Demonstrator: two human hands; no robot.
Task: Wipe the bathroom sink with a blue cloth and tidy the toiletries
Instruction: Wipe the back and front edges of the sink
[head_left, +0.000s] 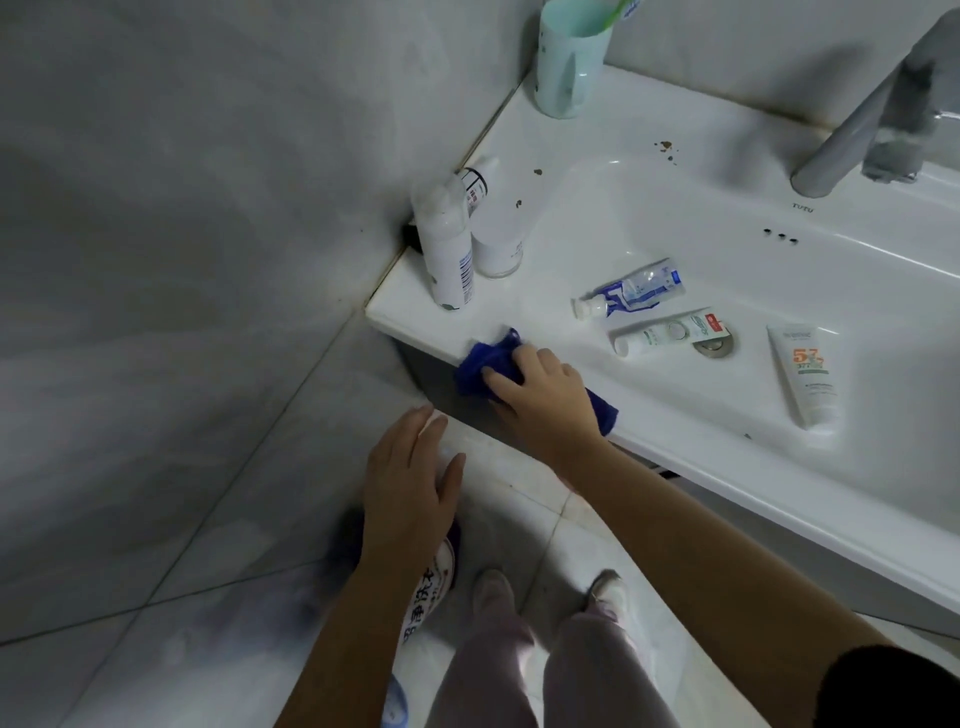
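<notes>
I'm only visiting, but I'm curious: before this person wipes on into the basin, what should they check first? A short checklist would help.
1. Cloth under control: ok. The right hand presses the blue cloth on the sink's front rim.
2. Basin free to wipe: not ok. A blue toothpaste tube, a slim white tube and an orange-print tube lie in it.
3. Spare hand free: ok. The left hand is open and holds nothing.
4. Back rim clean: not ok. Brown spots are there.
5. Tall white bottle upright: ok.
6. Drain open: cannot tell, as it is partly covered.
</notes>
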